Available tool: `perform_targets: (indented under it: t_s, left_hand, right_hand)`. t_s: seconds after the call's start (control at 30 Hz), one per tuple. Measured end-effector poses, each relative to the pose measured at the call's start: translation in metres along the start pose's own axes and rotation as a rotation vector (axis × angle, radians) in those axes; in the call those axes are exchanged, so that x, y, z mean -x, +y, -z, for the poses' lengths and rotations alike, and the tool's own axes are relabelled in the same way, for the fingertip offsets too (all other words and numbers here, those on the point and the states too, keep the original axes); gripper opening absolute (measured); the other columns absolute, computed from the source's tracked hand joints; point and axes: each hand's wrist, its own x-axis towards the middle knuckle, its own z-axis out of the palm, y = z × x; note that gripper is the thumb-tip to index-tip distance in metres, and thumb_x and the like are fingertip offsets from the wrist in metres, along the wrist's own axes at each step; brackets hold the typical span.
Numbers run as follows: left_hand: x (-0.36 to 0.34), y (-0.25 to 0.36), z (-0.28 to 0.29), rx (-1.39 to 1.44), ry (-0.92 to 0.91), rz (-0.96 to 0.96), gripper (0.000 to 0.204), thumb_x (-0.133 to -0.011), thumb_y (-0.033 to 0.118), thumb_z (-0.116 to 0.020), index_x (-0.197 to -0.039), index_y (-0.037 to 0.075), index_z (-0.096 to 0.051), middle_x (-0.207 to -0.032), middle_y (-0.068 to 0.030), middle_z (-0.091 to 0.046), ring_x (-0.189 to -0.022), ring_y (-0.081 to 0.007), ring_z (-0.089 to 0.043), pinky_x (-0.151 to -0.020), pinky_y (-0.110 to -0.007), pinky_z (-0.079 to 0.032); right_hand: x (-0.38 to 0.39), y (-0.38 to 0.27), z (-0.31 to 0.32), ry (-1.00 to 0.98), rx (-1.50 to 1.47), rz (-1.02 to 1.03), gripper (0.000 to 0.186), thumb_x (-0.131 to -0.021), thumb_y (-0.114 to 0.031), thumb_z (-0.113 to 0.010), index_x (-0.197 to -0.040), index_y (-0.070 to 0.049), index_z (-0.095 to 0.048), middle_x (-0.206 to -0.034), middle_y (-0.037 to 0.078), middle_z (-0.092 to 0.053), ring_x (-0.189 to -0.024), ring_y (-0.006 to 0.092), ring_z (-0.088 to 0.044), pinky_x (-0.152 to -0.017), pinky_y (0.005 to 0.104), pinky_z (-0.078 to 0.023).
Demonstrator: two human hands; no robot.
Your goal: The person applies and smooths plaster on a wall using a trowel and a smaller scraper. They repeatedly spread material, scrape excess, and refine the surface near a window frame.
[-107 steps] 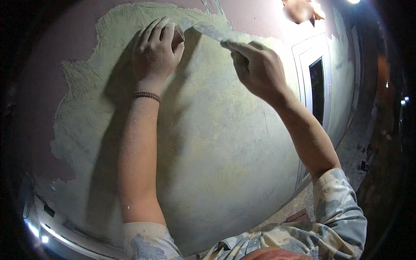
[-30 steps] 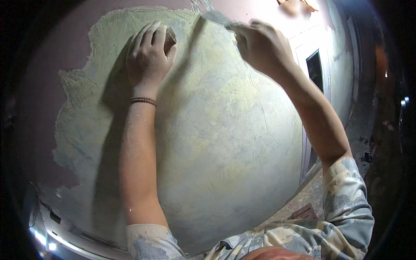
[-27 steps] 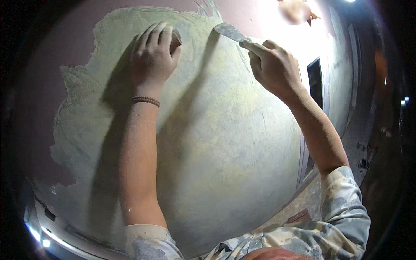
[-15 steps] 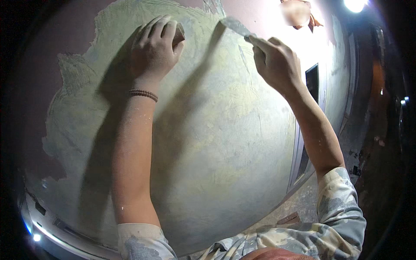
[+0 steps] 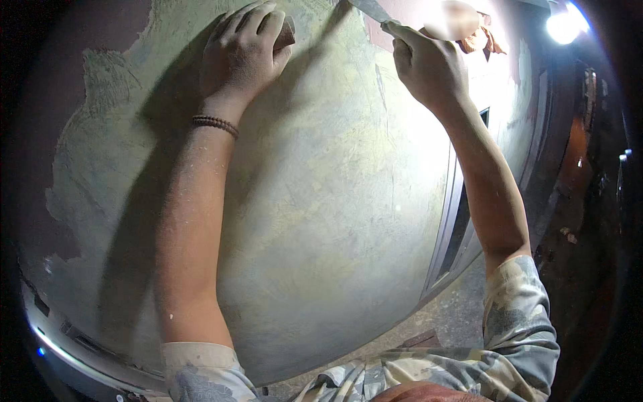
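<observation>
Pale green coats much of the wall (image 5: 321, 221). Toward its top, the right hand (image 5: 435, 67) pinches a scraper (image 5: 372, 9), the blade's far end cut off by the frame, the handle hidden. The left hand (image 5: 242, 57) is closed over a brown block (image 5: 287, 35), mostly concealed. Half a second ago the blade showed whole; the lamp (image 5: 566, 25) now shows more fully.

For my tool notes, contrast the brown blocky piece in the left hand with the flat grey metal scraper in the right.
The brown blocky piece is thick; the flat grey metal scraper is thin. The left hand partly covers the piece; the scraper juts past the right hand. Both are held near the picture's top.
</observation>
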Motion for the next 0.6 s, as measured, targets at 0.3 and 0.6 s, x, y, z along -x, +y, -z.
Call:
perform_targets:
  t_s: [0.3,0.6]
  left_hand:
    - [-0.007,0.010,0.023,0.042,-0.086,0.068,0.049,-0.077,0.021,-0.084,-0.120,0.008,-0.066,-0.127,-0.0135,-0.068,-0.124,-0.0306,-0.063,-0.109,-0.045,-0.050]
    - [-0.005,0.011,0.017,0.030,-0.112,0.084,0.048,-0.077,0.023,-0.085,-0.118,0.008,-0.066,-0.128,-0.0134,-0.068,-0.123,-0.0314,-0.064,-0.108,-0.045,-0.051]
  right_hand:
    - [0.010,-0.008,0.002,-0.129,-0.011,-0.080,0.030,-0.098,-0.019,-0.063,-0.125,-0.020,-0.076,-0.090,0.012,-0.071,-0.073,0.0281,-0.072,-0.065,0.0419,-0.060]
    - [0.019,-0.006,0.001,-0.133,-0.026,-0.084,0.032,-0.096,-0.016,-0.067,-0.126,-0.022,-0.076,-0.086,0.011,-0.071,-0.066,0.0257,-0.072,-0.057,0.0389,-0.059]
